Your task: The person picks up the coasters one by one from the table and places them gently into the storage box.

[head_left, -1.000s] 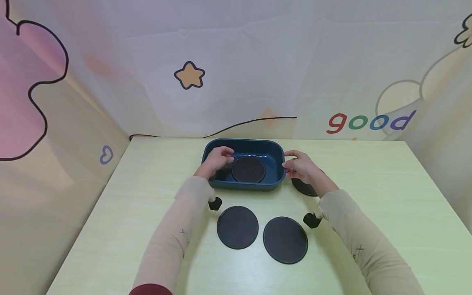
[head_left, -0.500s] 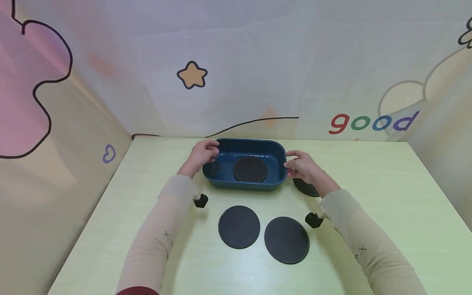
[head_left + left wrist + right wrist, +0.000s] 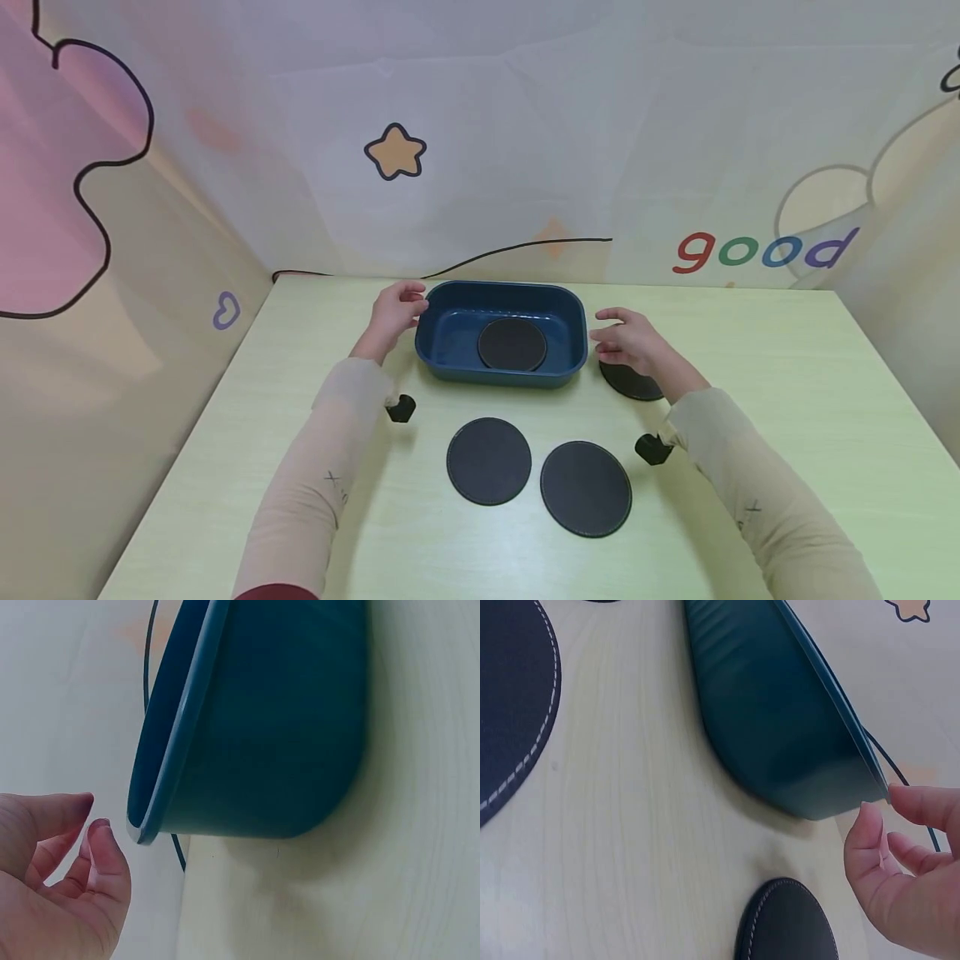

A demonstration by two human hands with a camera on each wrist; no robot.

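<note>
Where fingers [image 3: 110, 862] flank tray [image 3: 497, 377], backdrop [image 3: 510, 150] reading "good" [image 3: 767, 252]

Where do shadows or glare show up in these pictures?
Head view: soft shadow on the table beside the right sleeve, small glints inside the dark blue tray; left wrist view: a soft-edged shadow beside the tray; right wrist view: pale glare on the table at lower left.

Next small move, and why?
Probably lower the right hand to the black disc beside the blue bin: the hand looks empty, that disc lies partly behind it in the head view, and a similar disc sits inside the bin.
</note>
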